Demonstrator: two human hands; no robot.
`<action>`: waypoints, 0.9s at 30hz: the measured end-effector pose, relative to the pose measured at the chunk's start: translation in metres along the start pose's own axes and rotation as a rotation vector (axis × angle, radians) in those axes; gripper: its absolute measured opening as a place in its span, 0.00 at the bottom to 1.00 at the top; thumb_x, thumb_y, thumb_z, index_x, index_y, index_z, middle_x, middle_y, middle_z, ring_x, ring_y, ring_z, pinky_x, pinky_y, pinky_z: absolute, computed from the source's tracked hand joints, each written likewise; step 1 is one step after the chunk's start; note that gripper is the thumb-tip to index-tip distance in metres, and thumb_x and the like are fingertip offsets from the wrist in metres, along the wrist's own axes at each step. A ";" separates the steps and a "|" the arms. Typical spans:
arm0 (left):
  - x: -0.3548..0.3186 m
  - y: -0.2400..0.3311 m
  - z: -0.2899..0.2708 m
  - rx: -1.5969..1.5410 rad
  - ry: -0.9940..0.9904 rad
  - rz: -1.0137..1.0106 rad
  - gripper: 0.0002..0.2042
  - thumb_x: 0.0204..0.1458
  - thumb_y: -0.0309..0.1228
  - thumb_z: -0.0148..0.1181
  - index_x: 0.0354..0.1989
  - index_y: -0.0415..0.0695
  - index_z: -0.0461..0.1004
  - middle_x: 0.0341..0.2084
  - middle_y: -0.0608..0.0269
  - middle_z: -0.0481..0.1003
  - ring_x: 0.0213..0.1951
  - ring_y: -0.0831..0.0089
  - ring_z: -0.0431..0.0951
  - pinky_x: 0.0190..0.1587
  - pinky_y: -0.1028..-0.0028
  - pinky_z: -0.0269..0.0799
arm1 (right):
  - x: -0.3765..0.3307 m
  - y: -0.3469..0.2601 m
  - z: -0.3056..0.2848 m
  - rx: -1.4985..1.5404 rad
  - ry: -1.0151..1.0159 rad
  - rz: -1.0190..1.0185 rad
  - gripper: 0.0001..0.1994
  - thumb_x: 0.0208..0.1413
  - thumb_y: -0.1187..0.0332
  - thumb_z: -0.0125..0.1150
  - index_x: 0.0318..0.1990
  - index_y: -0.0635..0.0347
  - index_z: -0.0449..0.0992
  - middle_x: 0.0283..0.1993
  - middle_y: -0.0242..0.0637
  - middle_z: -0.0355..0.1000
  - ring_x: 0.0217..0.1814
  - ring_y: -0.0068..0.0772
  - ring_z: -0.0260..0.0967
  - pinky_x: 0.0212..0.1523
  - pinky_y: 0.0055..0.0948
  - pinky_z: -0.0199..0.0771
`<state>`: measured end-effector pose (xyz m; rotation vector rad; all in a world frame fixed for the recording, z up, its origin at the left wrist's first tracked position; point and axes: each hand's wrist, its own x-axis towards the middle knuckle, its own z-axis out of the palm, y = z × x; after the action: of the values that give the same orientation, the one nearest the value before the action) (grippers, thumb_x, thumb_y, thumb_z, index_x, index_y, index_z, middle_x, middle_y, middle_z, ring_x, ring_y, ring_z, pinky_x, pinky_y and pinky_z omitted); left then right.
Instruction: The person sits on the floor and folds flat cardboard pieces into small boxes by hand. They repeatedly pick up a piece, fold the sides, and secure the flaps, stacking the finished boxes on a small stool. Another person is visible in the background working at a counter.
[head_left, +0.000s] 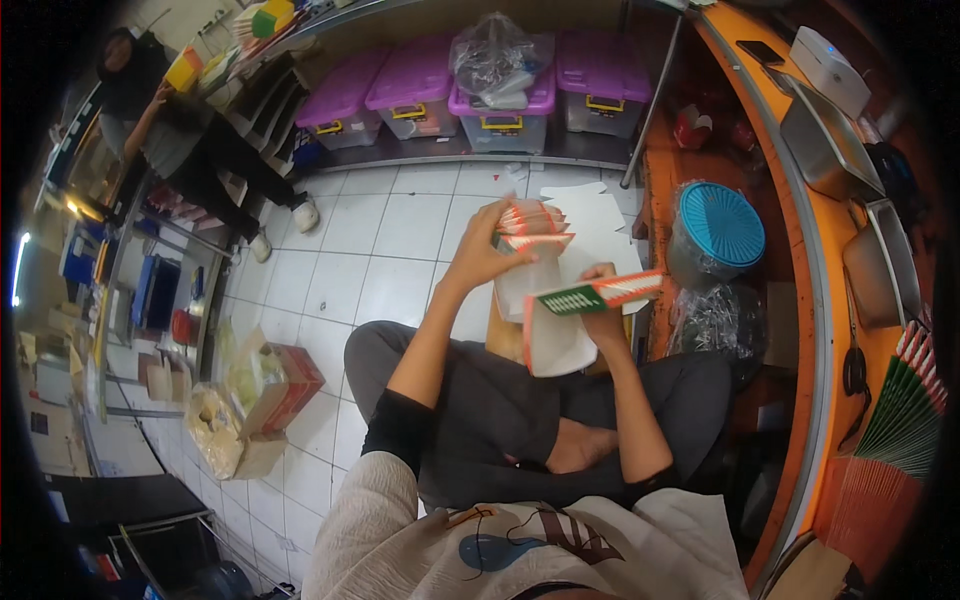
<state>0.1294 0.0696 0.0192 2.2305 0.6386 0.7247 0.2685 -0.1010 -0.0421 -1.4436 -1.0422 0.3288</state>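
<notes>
Four purple-lidded bins [408,92] lined a low shelf [430,152], with a smaller blue-lidded tub [716,235] off to the right. Left of that — left hand [482,255] had its fingers pinching a stack of orange-trimmed cartons [535,222], right hand's [604,325] fingers clutched one green-and-orange carton [562,302] just beside it.

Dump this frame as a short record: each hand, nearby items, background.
left hand: gripping a stack of orange-edged paper cartons
right hand: holding an open carton, white inside, with green and orange panels
beyond hands: white cut sheets
right side: tub with turquoise lid; orange counter
back: four purple-lidded bins, low shelf
upper left: another person, standing
</notes>
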 end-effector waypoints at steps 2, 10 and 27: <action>0.007 -0.009 0.001 -0.120 0.049 -0.001 0.33 0.26 0.38 0.73 0.47 0.44 0.70 0.42 0.55 0.71 0.43 0.61 0.72 0.46 0.67 0.66 | 0.018 0.012 0.023 0.038 0.038 -0.013 0.12 0.44 0.78 0.58 0.35 0.61 0.61 0.31 0.32 0.60 0.34 0.24 0.59 0.36 0.21 0.62; 0.001 -0.030 0.021 -0.301 0.132 -0.045 0.15 0.29 0.33 0.69 0.24 0.43 0.69 0.24 0.65 0.65 0.32 0.68 0.65 0.37 0.71 0.62 | 0.027 0.049 0.071 -0.465 0.088 0.134 0.23 0.40 0.69 0.64 0.45 0.62 0.62 0.44 0.44 0.61 0.48 0.44 0.62 0.46 0.37 0.64; -0.026 -0.019 0.016 -0.242 0.156 0.137 0.20 0.30 0.25 0.62 0.38 0.42 0.71 0.38 0.60 0.67 0.46 0.65 0.64 0.49 0.69 0.60 | 0.009 0.076 0.076 -0.321 0.049 0.315 0.20 0.45 0.62 0.58 0.45 0.60 0.63 0.42 0.47 0.65 0.49 0.51 0.62 0.46 0.43 0.64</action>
<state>0.1172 0.0585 -0.0123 2.0223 0.4480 0.9978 0.2469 -0.0318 -0.1222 -1.9030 -0.8521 0.3603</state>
